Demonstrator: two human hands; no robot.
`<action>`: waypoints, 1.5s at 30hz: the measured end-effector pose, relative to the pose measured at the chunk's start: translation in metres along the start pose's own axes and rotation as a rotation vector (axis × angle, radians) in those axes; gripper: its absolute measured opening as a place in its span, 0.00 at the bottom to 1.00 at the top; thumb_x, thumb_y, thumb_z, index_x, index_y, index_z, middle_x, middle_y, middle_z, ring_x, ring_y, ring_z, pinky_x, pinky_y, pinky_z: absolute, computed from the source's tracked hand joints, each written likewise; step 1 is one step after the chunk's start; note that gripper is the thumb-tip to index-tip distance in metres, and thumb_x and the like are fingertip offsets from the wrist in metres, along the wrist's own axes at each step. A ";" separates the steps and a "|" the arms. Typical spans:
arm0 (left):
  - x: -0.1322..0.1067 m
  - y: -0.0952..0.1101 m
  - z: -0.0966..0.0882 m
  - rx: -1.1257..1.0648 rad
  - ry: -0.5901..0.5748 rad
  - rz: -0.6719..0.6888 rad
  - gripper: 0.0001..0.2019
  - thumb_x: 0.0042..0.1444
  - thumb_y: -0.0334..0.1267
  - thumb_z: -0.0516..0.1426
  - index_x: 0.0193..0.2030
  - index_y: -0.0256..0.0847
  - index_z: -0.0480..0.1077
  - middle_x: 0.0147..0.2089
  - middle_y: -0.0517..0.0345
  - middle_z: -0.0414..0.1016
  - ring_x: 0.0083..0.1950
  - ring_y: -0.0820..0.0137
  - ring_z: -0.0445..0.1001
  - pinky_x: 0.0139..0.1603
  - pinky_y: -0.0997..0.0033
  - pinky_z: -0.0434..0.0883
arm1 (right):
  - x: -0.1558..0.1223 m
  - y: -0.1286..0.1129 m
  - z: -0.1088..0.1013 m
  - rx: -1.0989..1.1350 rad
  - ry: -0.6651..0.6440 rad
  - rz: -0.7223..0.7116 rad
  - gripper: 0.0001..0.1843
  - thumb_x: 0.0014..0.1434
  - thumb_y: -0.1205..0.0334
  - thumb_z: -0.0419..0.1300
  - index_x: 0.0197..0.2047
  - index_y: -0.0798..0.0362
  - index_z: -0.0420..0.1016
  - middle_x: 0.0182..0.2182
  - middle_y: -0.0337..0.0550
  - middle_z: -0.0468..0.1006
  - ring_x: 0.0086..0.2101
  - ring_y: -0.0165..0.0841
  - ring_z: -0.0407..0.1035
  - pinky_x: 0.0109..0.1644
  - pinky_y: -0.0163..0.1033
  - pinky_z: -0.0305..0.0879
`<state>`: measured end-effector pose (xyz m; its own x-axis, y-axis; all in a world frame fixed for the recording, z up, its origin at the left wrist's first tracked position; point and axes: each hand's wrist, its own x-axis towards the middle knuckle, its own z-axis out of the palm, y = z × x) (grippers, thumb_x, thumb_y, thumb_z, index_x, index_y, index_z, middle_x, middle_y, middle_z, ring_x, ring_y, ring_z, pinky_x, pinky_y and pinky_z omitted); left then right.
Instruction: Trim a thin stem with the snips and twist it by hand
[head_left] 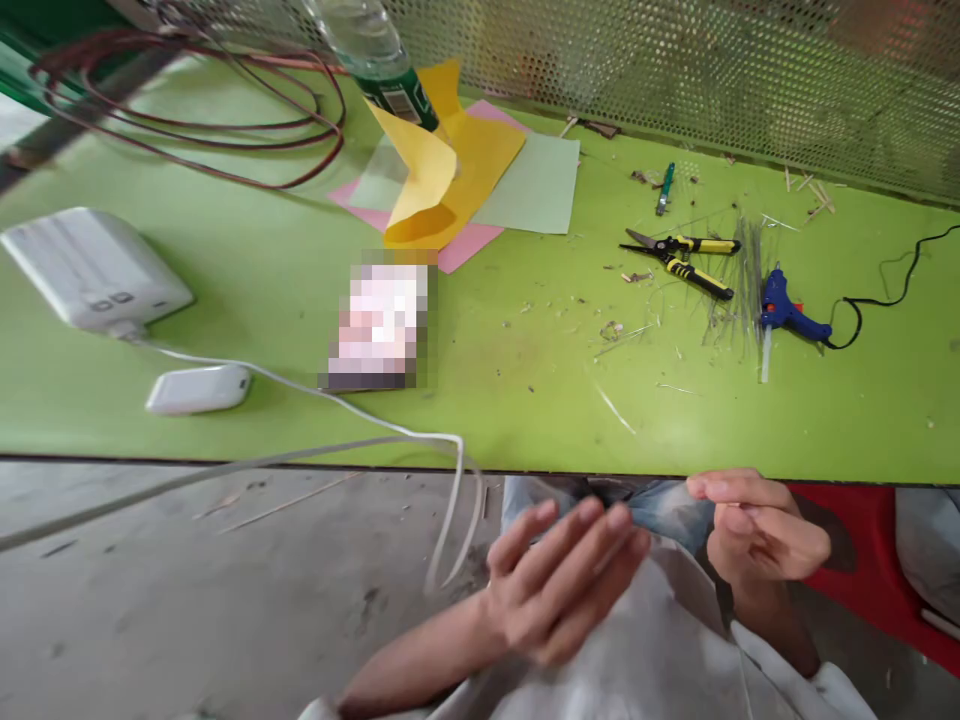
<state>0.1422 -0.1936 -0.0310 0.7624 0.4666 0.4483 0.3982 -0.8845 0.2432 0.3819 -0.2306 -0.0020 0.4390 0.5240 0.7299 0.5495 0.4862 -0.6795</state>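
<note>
Nearest to the person, the left hand is held open above the lap, fingers spread and a little blurred, gripping nothing. The right hand sits just below the front edge of the green table with its fingers loosely curled; nothing shows in them, but I can't tell whether they pinch something very thin. Neither hand touches the table. Under them are blue jeans and a pale shirt, with a red plastic seat to the right and a concrete floor to the left. Closest to the left hand, a white cable droops over that front edge. Back from the edge, the cable runs to a white box, with a small white box beside it. A pixelated patch hides whatever lies farther along the edge. Farther back on the right are yellow-and-black snips, a scatter of thin sticks, and a blue glue gun with a black cord. Farthest from the edge lie pink, yellow and pale green paper sheets, a plastic bottle, dark red wires and a perforated metal screen.
</note>
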 end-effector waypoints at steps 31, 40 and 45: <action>0.077 -0.017 -0.018 -0.426 0.281 0.103 0.15 0.78 0.39 0.54 0.62 0.31 0.73 0.49 0.42 0.84 0.49 0.60 0.81 0.49 0.61 0.78 | 0.074 -0.006 -0.008 0.579 -0.250 0.196 0.04 0.71 0.61 0.70 0.47 0.45 0.80 0.29 0.34 0.83 0.22 0.29 0.75 0.21 0.32 0.77; 0.076 -0.026 -0.020 -0.718 0.143 -0.122 0.11 0.75 0.30 0.56 0.39 0.39 0.76 0.30 0.61 0.78 0.28 0.76 0.71 0.31 0.74 0.66 | 0.070 -0.021 -0.020 0.539 -0.320 0.018 0.11 0.70 0.70 0.67 0.55 0.53 0.81 0.35 0.42 0.87 0.28 0.32 0.80 0.27 0.38 0.83; 0.070 -0.045 -0.024 -0.571 0.171 -0.230 0.12 0.73 0.29 0.57 0.36 0.39 0.76 0.28 0.62 0.78 0.27 0.76 0.73 0.31 0.76 0.68 | 0.087 -0.005 -0.011 0.455 -0.219 -0.033 0.08 0.70 0.68 0.69 0.50 0.51 0.81 0.31 0.36 0.85 0.24 0.29 0.77 0.23 0.35 0.79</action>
<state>0.1649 -0.1207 0.0101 0.5791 0.6803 0.4492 0.1720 -0.6406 0.7484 0.4255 -0.1951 0.0655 0.2407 0.6140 0.7517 0.1740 0.7347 -0.6557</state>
